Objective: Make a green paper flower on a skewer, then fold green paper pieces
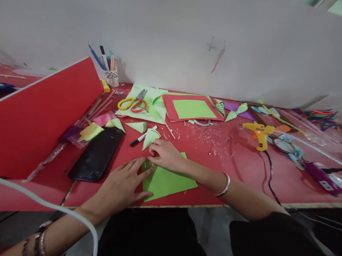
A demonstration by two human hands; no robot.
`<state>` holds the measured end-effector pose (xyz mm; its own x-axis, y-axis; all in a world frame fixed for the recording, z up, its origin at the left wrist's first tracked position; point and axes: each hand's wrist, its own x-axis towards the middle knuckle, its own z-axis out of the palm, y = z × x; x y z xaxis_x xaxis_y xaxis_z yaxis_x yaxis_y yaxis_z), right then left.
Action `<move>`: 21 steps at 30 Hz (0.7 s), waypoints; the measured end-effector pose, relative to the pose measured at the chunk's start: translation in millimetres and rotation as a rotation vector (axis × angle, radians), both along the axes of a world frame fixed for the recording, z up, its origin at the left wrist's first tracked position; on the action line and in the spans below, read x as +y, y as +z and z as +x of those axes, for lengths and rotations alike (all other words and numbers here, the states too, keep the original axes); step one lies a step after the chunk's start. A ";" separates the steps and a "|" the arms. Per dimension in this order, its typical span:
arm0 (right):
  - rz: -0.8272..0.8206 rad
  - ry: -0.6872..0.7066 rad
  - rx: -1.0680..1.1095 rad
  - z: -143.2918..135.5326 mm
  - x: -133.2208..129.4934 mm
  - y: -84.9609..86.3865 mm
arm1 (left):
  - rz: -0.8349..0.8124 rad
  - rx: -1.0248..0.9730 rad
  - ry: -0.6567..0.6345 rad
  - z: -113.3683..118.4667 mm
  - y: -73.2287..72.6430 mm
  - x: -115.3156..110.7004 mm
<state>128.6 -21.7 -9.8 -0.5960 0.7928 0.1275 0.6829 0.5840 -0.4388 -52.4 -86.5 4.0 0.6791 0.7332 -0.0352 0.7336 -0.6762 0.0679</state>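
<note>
Head view: green paper sheet [170,182] lay on red desk [190,140], near front edge. Left hand [125,184] open, fingers spread over sheet's left side; right hand [168,154] curled at upper-left corner, pinch or not couldn't be told. Seemingly aligning or creasing; steady hold looked needed. Marker [134,143], phone [95,157] nearby. No writing legible.

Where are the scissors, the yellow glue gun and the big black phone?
Scissors [127,103]: head view, on the yellow handle loop.
Yellow glue gun [261,131]: head view, on its body, above the grip.
Black phone [96,155]: head view, middle of its dark face.
</note>
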 end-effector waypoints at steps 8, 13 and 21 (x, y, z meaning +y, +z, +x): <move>-0.081 -0.067 0.125 5.5 -1.0 -2.4 | 0.020 -0.017 0.016 -1.4 -1.6 -0.5; -0.083 -0.151 0.085 18.3 0.5 -1.9 | 0.014 -0.012 0.007 -1.8 -3.0 0.0; -0.071 -0.325 -0.011 47.8 -9.2 2.0 | -0.009 -0.048 -0.003 -2.5 -1.6 1.3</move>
